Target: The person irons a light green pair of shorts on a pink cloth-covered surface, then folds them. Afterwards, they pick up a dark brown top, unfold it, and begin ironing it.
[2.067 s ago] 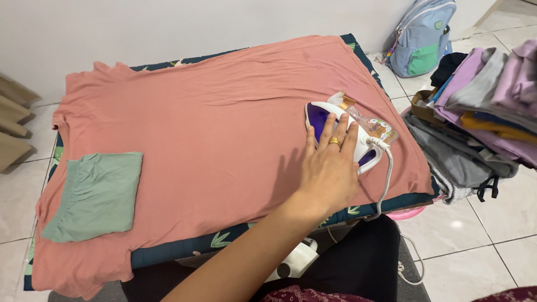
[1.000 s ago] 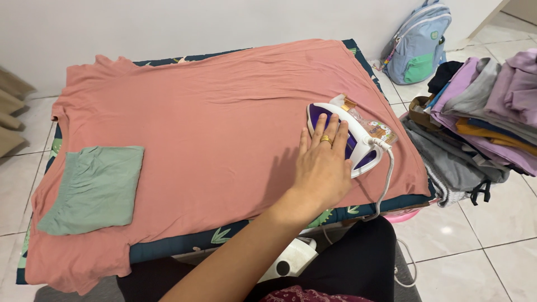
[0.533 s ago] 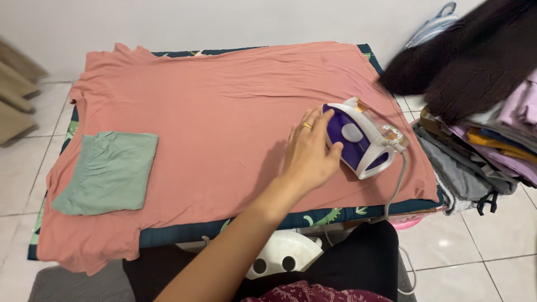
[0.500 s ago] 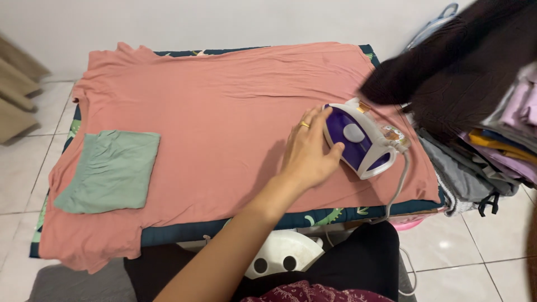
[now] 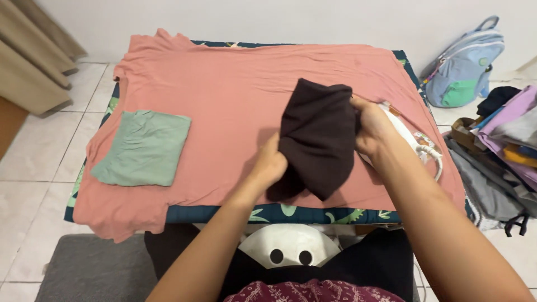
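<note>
Dark garment (image 5: 318,137) gripped by left hand (image 5: 272,165) and right hand (image 5: 372,126), iron (image 5: 411,140) seemingly mostly hidden.

A green cloth (image 5: 144,147) lies folded near the left edge of my ironing mat (image 5: 291,212), on the pink sheet (image 5: 224,95). An iron (image 5: 411,140) sits by the mat's right edge. On the floor beyond that edge lie a backpack (image 5: 464,70) and piled clothes (image 5: 503,145).
</note>
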